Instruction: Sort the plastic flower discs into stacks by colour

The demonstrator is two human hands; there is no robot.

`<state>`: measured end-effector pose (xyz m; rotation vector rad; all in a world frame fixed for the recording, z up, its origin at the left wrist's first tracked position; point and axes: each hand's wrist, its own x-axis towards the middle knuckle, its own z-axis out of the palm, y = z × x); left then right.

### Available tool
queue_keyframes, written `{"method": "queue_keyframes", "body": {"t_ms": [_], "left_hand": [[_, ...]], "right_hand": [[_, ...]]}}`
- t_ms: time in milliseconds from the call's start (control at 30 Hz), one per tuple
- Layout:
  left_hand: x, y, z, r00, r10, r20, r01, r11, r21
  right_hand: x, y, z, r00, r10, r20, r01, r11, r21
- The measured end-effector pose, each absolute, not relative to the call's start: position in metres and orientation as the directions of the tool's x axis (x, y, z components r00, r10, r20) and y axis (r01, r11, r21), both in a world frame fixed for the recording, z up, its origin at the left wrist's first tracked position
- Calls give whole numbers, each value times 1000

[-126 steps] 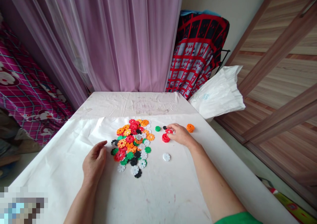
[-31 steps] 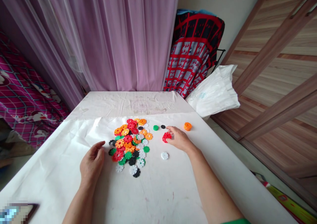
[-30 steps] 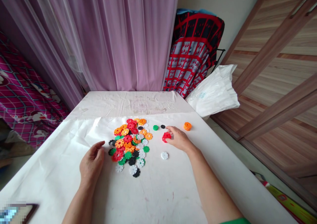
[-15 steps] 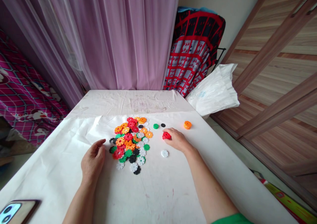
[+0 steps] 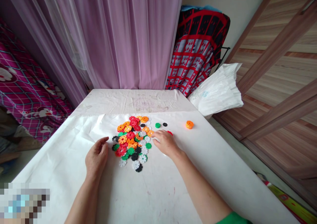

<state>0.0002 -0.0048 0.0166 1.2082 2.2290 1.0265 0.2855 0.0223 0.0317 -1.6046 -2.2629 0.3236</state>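
Note:
A pile of flat flower-shaped plastic discs point(image 5: 132, 140) in red, orange, green, white and black lies in the middle of the white-covered table point(image 5: 158, 191). My right hand point(image 5: 165, 144) lies palm down at the pile's right edge, fingers stretched toward the discs and holding nothing. Behind it a bit of a red disc stack point(image 5: 169, 132) peeks out. My left hand point(image 5: 96, 156) rests on the table just left of the pile, fingers loosely curled and empty. A small orange disc stack point(image 5: 189, 124) stands apart at the right. A single green disc point(image 5: 158, 125) and a black disc point(image 5: 164, 124) lie beyond my right hand.
A white plastic bag point(image 5: 218, 92) sits past the table's far right corner, by a red-and-black blanket point(image 5: 198, 49). Purple curtains point(image 5: 119, 36) hang behind the table. Pink bedding point(image 5: 24, 85) is at the left. A blurred patch point(image 5: 22, 201) covers the near left corner.
My right hand let go of the red stack and moved left to the pile's edge, covering the lone white disc. My left hand has barely moved.

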Motion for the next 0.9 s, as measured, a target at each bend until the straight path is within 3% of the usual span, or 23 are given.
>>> {"method": "queue_keyframes", "body": {"t_ms": [267, 567, 667, 900], "left_hand": [[2, -4, 17, -543, 840, -23, 525, 360, 771], [2, -5, 17, -540, 842, -8, 533, 350, 770], [2, -5, 18, -542, 840, -6, 527, 345, 777], [0, -4, 14, -537, 843, 17, 531, 322, 784]], "right_hand": [[255, 30, 36, -299, 954, -33, 926, 282, -251], [239, 35, 37, -284, 958, -48, 942, 269, -201], [242, 35, 36, -275, 961, -20, 931, 260, -256], [314, 11, 33, -105, 984, 143, 811, 168, -560]]}}
